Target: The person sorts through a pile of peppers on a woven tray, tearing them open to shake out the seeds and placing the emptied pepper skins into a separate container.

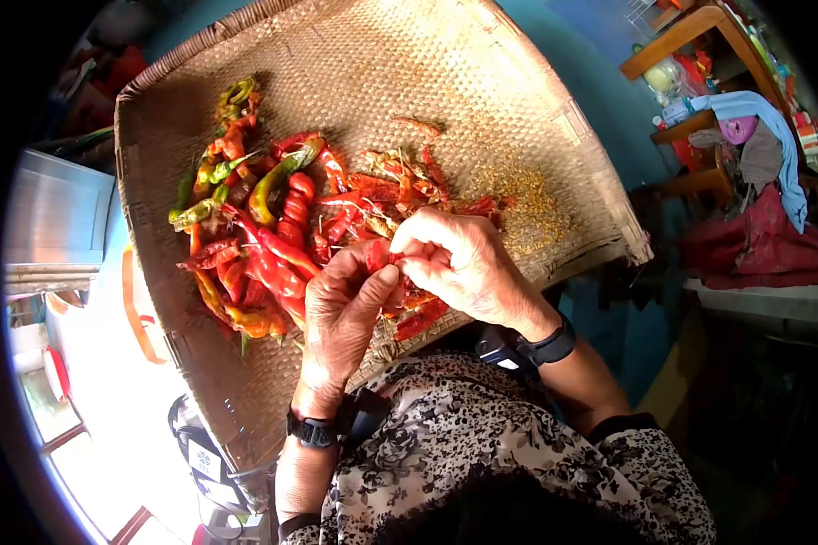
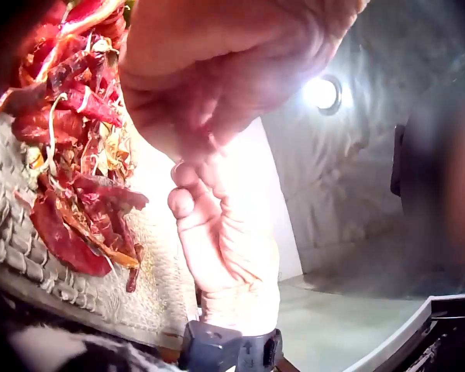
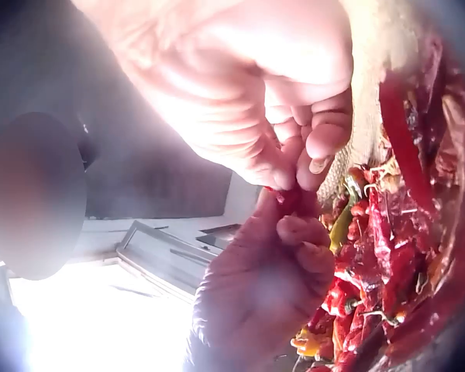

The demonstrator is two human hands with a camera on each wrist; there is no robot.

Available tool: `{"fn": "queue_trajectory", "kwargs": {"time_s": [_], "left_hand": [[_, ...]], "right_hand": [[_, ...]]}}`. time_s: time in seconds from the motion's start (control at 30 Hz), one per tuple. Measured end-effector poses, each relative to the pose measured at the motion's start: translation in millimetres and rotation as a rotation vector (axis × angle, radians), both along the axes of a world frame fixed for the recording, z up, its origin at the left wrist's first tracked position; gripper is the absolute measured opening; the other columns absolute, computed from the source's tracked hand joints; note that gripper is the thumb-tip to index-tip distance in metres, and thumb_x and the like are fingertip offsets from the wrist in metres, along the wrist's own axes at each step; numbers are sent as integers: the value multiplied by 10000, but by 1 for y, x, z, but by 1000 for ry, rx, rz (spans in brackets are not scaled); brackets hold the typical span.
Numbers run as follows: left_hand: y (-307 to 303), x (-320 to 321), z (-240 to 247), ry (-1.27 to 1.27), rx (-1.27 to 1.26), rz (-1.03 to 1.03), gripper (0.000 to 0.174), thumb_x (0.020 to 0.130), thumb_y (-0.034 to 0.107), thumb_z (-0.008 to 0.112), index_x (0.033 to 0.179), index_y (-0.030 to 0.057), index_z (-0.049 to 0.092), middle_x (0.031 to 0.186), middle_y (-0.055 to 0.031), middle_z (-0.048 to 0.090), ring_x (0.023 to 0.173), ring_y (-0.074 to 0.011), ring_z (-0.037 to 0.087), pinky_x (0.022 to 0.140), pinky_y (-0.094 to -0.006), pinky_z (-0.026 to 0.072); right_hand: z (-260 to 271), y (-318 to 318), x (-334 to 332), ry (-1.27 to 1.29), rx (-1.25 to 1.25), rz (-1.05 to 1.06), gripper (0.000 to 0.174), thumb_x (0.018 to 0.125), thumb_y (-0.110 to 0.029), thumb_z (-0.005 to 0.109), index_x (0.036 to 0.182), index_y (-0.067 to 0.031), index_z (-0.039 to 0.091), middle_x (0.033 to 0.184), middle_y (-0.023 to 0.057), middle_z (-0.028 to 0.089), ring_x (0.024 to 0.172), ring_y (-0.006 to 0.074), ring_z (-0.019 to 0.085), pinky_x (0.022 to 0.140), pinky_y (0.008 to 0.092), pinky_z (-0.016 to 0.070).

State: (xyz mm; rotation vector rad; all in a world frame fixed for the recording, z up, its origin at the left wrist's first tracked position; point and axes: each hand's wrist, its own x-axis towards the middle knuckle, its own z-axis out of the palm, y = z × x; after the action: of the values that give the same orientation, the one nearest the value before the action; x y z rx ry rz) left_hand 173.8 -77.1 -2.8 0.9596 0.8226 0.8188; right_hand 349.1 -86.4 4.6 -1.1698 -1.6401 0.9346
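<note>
Both hands meet over the near part of a woven tray (image 1: 482,82). The left hand (image 1: 341,313) pinches a red chilli piece (image 1: 378,257) between thumb and fingers. Against the same piece, the right hand (image 1: 468,268) has its thumb and fingertips pinched together. In the right wrist view the red piece (image 3: 298,201) shows between the fingertips of the right hand (image 3: 240,85) and the left hand (image 3: 263,287). The left wrist view shows the fingertips touching, the piece mostly hidden by glare. Red chillies (image 1: 273,263) lie beside the left hand.
Green and orange chillies (image 1: 277,182) lie at the tray's left. Opened, wrinkled red chillies (image 1: 373,195) lie beyond the hands, and yellow seeds (image 1: 527,209) are scattered to the right. Cloths (image 1: 763,236) and a wooden frame (image 1: 677,45) stand off to the right.
</note>
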Motion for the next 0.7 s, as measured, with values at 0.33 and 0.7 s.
{"fn": "queue_trajectory", "kwargs": {"time_s": [0.33, 0.7], "left_hand": [[36, -131, 58, 524, 559, 726, 160, 872, 122, 581, 992, 43, 652, 903, -30, 635, 762, -76, 561, 618, -211, 416], [36, -126, 48, 497, 566, 785, 299, 895, 129, 599, 1175, 28, 605, 1030, -37, 615, 898, -110, 551, 775, -229, 427]], "right_hand": [[-18, 91, 59, -779, 59, -317, 175, 864, -91, 596, 1022, -15, 595, 880, 127, 621, 801, 231, 613, 707, 347, 510], [-28, 118, 55, -977, 17, -312, 64, 885, -47, 519, 880, 10, 549, 699, 98, 520, 571, 181, 519, 493, 324, 457]]}}
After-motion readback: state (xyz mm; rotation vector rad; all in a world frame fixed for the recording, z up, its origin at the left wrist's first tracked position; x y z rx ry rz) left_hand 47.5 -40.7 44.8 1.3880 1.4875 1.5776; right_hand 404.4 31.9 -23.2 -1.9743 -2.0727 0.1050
